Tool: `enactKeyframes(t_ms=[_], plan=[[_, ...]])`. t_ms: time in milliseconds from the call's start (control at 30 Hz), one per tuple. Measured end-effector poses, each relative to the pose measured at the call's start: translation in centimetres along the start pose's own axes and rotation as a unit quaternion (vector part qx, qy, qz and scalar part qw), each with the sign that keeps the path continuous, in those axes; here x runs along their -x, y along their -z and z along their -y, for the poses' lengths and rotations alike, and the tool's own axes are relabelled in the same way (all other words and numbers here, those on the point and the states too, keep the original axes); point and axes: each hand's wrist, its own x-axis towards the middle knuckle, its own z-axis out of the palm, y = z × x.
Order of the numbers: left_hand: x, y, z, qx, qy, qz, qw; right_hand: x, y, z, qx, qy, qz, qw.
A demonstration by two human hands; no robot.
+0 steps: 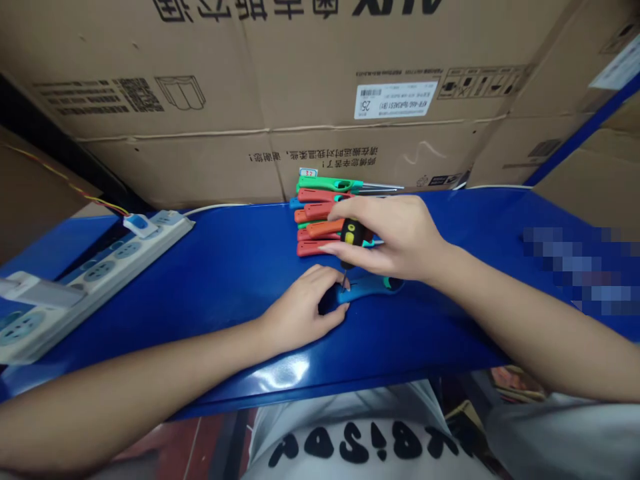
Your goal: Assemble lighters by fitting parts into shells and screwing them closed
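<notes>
My right hand (400, 233) grips the black and yellow handle of a screwdriver (350, 237), its thin shaft pointing down. The tip meets the near end of a blue long-nosed lighter (367, 288) that lies flat on the blue table. Thumb and fingers of my left hand (310, 308) pinch that same end of the lighter from the left. Just behind, several red and orange lighters (313, 248) lie side by side, partly covered by my right hand. A green lighter (327, 184) with a metal nozzle lies farthest back.
A white power strip (107, 280) with plugs in it runs along the left of the blue table (225, 267). A large cardboard box (300, 87) stands as a wall at the back. A small numbered tag (309, 173) sits by the green lighter.
</notes>
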Motion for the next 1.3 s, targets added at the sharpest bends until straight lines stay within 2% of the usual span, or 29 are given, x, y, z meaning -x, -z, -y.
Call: enactKeyframes(t_ms=[200,300,367,433,533,600,667,733,833,933,1000,1100,1133,1300], plan=[[0.1,0.1,0.4,0.03,0.012,0.007,0.999,0.5,-0.3,0.3,-0.125,-0.02,0.011,0.992],[0.2,0.1,0.6,0.032,0.009,0.005,0.999,0.8,-0.4,-0.1,-0.051,0.016,-0.072,0.996],[0.2,0.1,0.6,0.034,0.01,0.004,0.999,1.0,-0.3,-0.1,-0.002,0.044,-0.102,0.994],[0.2,0.1,0.6,0.034,0.013,0.008,0.999,1.0,0.0,0.1,-0.015,0.041,-0.072,0.996],[0.2,0.1,0.5,0.031,0.015,0.008,0.999,0.9,0.2,0.3,-0.071,-0.005,-0.013,0.997],[0.1,0.1,0.5,0.031,0.015,0.004,0.999,1.0,0.2,0.0,-0.056,-0.008,-0.036,0.998],[0.1,0.1,0.5,0.034,0.014,0.003,0.999,1.2,0.1,-0.4,-0.007,0.019,-0.083,0.996],[0.2,0.1,0.5,0.037,0.012,0.004,0.999,1.3,0.0,-0.7,0.017,0.037,-0.097,0.994],[0.2,0.0,0.6,0.04,0.008,0.006,0.999,1.2,-0.1,-0.6,-0.056,-0.001,-0.016,0.998],[0.2,0.0,0.6,0.044,0.009,0.011,0.999,0.9,-0.4,-0.5,-0.154,-0.045,0.057,0.985],[0.2,0.0,0.6,0.044,0.01,0.014,0.999,1.0,-0.6,-0.5,-0.135,-0.045,0.035,0.989],[0.2,0.1,0.5,0.044,0.006,0.013,0.999,1.3,-0.7,-0.6,-0.019,-0.012,-0.038,0.999],[0.2,0.1,0.5,0.044,0.004,0.011,0.999,1.3,-0.7,-0.5,-0.003,-0.002,-0.045,0.999],[0.2,0.1,0.5,0.032,0.002,0.01,0.999,1.1,-0.7,0.6,-0.126,-0.025,0.003,0.992]])
